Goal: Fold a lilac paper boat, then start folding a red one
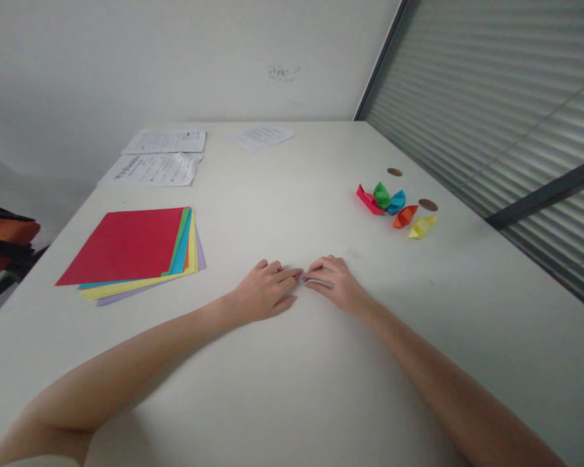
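right hand [338,283] pinching a tiny purple piece [302,277], fingertips nearly closed, near the middle of white table [292,389], left hand [263,292] kinda half open, tips right at it, can't tell if gripping, paper stack [129,246] left

The tiny lilac piece [302,277] is looking like paper, though mostly covered; the stacked sheets [126,243] and small folded shapes [396,202] are showing smooth, matt paper too. From where I'm standing, the tabletop [292,389] is appearing smooth and mostly matt, while the slatted blinds [496,97] are shining faintly.
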{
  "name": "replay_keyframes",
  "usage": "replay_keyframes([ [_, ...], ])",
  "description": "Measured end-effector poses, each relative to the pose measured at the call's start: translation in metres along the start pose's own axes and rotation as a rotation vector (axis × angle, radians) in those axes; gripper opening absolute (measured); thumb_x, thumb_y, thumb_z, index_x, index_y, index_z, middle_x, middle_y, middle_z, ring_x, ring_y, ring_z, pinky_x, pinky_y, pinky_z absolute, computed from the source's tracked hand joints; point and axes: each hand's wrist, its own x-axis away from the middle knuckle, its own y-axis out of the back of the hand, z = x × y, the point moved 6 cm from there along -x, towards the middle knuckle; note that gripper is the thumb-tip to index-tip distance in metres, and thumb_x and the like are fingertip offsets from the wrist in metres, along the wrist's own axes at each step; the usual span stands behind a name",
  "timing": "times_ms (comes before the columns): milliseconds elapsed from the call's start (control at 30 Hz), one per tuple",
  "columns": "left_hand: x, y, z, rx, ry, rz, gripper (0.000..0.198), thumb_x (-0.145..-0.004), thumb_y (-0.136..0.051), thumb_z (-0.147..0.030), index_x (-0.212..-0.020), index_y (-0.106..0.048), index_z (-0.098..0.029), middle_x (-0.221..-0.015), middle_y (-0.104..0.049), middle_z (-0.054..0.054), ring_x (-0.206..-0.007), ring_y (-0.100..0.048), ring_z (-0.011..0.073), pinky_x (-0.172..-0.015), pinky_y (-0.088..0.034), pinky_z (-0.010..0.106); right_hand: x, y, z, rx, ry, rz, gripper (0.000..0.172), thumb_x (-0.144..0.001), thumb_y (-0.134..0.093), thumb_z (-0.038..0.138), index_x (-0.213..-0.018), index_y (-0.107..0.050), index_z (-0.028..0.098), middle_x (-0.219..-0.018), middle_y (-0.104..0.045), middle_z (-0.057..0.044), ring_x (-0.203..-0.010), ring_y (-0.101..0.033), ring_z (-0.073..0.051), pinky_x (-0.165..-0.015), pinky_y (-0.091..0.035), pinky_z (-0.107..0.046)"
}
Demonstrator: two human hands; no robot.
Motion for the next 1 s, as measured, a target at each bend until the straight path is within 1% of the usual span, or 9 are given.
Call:
replay_keyframes([
  [133, 0.0, 0.0, 0.001, 0.018, 0.012, 0.007, 0.041, -0.097, -0.039, -0.041, -0.13, -0.05, -0.017, -0.142, -0.052, 0.007, -0.107, -0.052, 0.0237, -0.086, -0.04, 0.041, 0.0, 0.004, -0.004, 0.032, 0.037, -0.029, 0.015, -0.091, -0.06, 0.031, -0.093, -0.074, 0.025, -0.09, -0.069, -0.003, -0.088, -0.057, -0.018, -0.081, -0.038, -0.036],
  [300, -0.001, 0.001, 0.001, 0.049, 0.037, 0.012, 0.044, -0.097, -0.039, -0.041, -0.134, -0.046, -0.018, -0.14, -0.054, 0.008, -0.107, -0.052, 0.0235, -0.086, -0.039, 0.04, -0.002, 0.006, 0.005, 0.121, 0.14, 0.034, 0.018, -0.092, -0.058, 0.025, -0.088, -0.075, 0.024, -0.092, -0.071, -0.004, -0.093, -0.053, -0.021, -0.081, -0.037, -0.037],
  [400, -0.001, 0.002, 0.001, 0.056, 0.043, 0.016, 0.048, -0.097, -0.04, -0.041, -0.14, -0.041, -0.019, -0.139, -0.054, 0.007, -0.105, -0.052, 0.0235, -0.085, -0.039, 0.04, -0.002, 0.011, 0.003, 0.106, 0.12, 0.035, 0.017, -0.09, -0.061, 0.025, -0.082, -0.075, 0.025, -0.091, -0.071, -0.003, -0.096, -0.052, -0.021, -0.084, -0.036, -0.038],
  [533, 0.0, 0.003, 0.001, 0.044, 0.033, 0.014, 0.046, -0.097, -0.039, -0.042, -0.139, -0.045, -0.022, -0.143, -0.051, 0.005, -0.106, -0.051, 0.0234, -0.085, -0.038, 0.04, 0.001, 0.016, -0.006, 0.047, 0.065, 0.048, 0.012, -0.085, -0.067, 0.025, -0.075, -0.074, 0.025, -0.084, -0.07, -0.003, -0.093, -0.054, -0.021, -0.084, -0.035, -0.039],
  [600, 0.0, 0.002, 0.001, 0.042, 0.027, 0.011, 0.047, -0.097, -0.039, -0.042, -0.14, -0.044, -0.022, -0.144, -0.05, 0.005, -0.106, -0.051, 0.0235, -0.086, -0.038, 0.04, 0.002, 0.019, -0.009, 0.026, 0.044, 0.022, 0.011, -0.085, -0.065, 0.023, -0.08, -0.074, 0.024, -0.085, -0.068, -0.003, -0.091, -0.055, -0.02, -0.084, -0.036, -0.039],
  [700, 0.0, 0.002, 0.001, 0.035, 0.027, 0.007, 0.048, -0.098, -0.038, -0.042, -0.14, -0.044, -0.02, -0.145, -0.05, 0.005, -0.106, -0.05, 0.0235, -0.085, -0.038, 0.041, 0.002, 0.02, -0.006, 0.034, 0.08, 0.022, 0.02, -0.084, -0.061, 0.017, -0.094, -0.075, 0.026, -0.094, -0.067, -0.005, -0.095, -0.054, -0.021, -0.086, -0.037, -0.039],
  [833, 0.0, 0.0, 0.001, 0.024, 0.026, 0.004, 0.048, -0.097, -0.038, -0.042, -0.139, -0.045, -0.019, -0.144, -0.05, 0.007, -0.106, -0.051, 0.0241, -0.085, -0.038, 0.042, 0.002, 0.019, -0.003, 0.047, 0.122, 0.034, 0.018, -0.078, -0.063, 0.012, -0.081, -0.075, 0.024, -0.09, -0.067, -0.004, -0.095, -0.052, -0.022, -0.086, -0.037, -0.04],
  [900, 0.001, 0.0, 0.001, 0.027, 0.021, 0.001, 0.048, -0.098, -0.037, -0.041, -0.14, -0.045, -0.019, -0.145, -0.049, 0.007, -0.107, -0.051, 0.0241, -0.085, -0.038, 0.042, 0.002, 0.02, -0.005, 0.04, 0.109, -0.003, 0.014, -0.079, -0.064, 0.015, -0.08, -0.075, 0.024, -0.089, -0.067, -0.004, -0.093, -0.052, -0.022, -0.086, -0.037, -0.04],
  [1000, 0.001, 0.0, 0.001, 0.03, 0.015, -0.001, 0.049, -0.098, -0.036, -0.041, -0.14, -0.044, -0.018, -0.145, -0.049, 0.008, -0.107, -0.051, 0.0241, -0.084, -0.037, 0.041, 0.0, 0.014, -0.007, 0.025, 0.114, 0.0, 0.013, -0.086, -0.064, 0.025, -0.094, -0.075, 0.026, -0.092, -0.067, -0.005, -0.094, -0.053, -0.021, -0.085, -0.038, -0.039],
])
